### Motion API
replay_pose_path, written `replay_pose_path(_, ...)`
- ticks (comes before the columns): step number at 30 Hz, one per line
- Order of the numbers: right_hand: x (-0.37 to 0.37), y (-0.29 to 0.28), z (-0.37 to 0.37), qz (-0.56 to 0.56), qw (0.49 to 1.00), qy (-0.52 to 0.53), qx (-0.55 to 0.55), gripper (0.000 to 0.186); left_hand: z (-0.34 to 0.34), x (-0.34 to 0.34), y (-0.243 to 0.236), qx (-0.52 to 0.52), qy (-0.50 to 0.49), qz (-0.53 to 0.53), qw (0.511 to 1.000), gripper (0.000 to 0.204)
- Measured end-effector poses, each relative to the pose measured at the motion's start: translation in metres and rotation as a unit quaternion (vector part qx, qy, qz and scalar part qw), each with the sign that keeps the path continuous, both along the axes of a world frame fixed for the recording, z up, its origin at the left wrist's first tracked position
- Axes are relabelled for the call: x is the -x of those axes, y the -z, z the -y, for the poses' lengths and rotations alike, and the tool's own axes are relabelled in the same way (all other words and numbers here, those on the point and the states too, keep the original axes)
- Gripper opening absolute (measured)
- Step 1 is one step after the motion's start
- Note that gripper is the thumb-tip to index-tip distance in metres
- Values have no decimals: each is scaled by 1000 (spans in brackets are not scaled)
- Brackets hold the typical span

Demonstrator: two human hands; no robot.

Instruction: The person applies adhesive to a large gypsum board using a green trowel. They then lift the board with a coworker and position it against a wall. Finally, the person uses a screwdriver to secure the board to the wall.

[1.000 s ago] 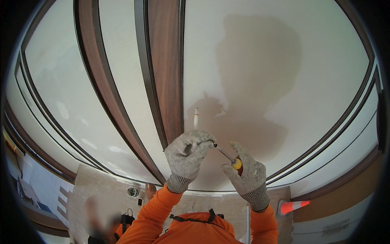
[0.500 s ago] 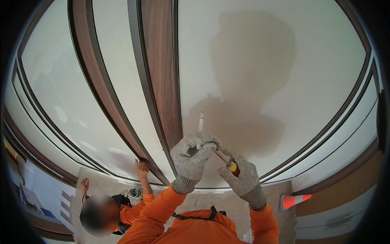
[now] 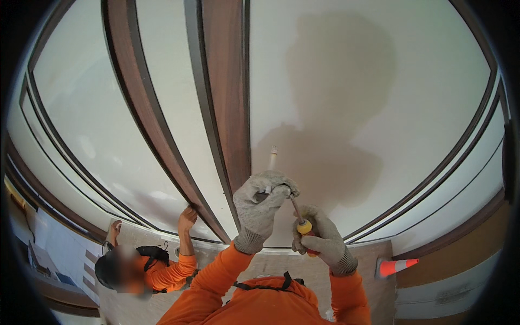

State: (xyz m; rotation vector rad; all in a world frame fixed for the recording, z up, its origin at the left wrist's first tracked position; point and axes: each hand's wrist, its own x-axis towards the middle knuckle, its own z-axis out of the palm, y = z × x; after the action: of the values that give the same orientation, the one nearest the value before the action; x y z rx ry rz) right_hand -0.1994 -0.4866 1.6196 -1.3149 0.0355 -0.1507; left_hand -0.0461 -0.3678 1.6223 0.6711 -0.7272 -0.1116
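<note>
My left hand (image 3: 260, 203), in a grey knit glove, is closed around a slim white tube (image 3: 273, 157) whose lighter, capped end sticks up past the fingers. Its thumb and fingertips pinch together at the tip of a screwdriver (image 3: 304, 227); whatever small piece may be between them is hidden. The screwdriver has a thin metal shaft and a yellow and red handle. My right hand (image 3: 325, 238), gloved the same way, grips that handle, with the shaft pointing up and left to the left fingertips. Both hands are in front of a pale wall panel (image 3: 433, 81).
Dark wood strips (image 3: 225, 97) with black edges run down the wall at left. A co-worker in orange (image 3: 168, 273) crouches at lower left, one bare hand (image 3: 187, 218) at a strip's lower end. An orange and white traffic cone (image 3: 397, 267) stands on the floor at right.
My hands have shifted slightly right, and the screwdriver has become steeper with its handle lower. The co-worker has leaned left, with the near hand still at the strip.
</note>
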Motion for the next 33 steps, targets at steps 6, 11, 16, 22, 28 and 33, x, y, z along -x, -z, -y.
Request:
replay_pose_path(6, 8, 39, -12, 67, 989, 90, 92, 44, -11, 12, 6, -120, -23, -25, 992, 18)
replay_pose_path(11, 6, 55, -15, 95, 992, 73, 40, 42, -18, 14, 6, -122, -38, -2, 992, 19)
replay_pose_path(16, 0, 53, -10, 117, 990, 69, 41, 44, -18, 10, 10, -130, -52, 34, 990, 18)
replay_pose_path(22, -2, 49, -7, 129, 986, 89, 49, 39, -9, 3, 19, -88, -40, 118, 988, 19)
replay_pose_path(28, 1, 54, 8, 147, 988, 47, 21, 42, -3, 4, 14, -118, -50, 139, 982, 21)
replay_pose_path(33, 0, 55, 7, 173, 979, 108, -1, 41, -14, 10, -2, -44, -64, 153, 985, 36)
